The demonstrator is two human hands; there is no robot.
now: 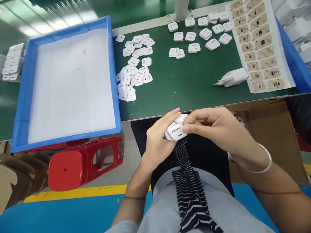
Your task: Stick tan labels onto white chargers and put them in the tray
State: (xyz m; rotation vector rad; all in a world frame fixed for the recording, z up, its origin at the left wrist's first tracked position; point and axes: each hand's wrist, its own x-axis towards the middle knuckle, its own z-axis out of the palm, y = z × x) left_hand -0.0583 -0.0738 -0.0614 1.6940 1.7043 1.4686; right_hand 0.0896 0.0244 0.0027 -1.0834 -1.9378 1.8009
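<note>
My left hand is wrapped round a white charger body just off the table's front edge. Between the thumb and fingers of my right hand is the edge of a white cover plate marked "Fibaks", with a small dark slot. The plate lies against the end of the charger; whether it sits flush cannot be made out. On the green table, loose cover plates are heaped at the left and more plates are spread at the back. A white plug charger lies on its side at the right.
A blue tray with a white lining stands at the left. Sheets of tan stickers lie at the right, beside a blue bin of white parts. Below are a red stool and a cardboard box.
</note>
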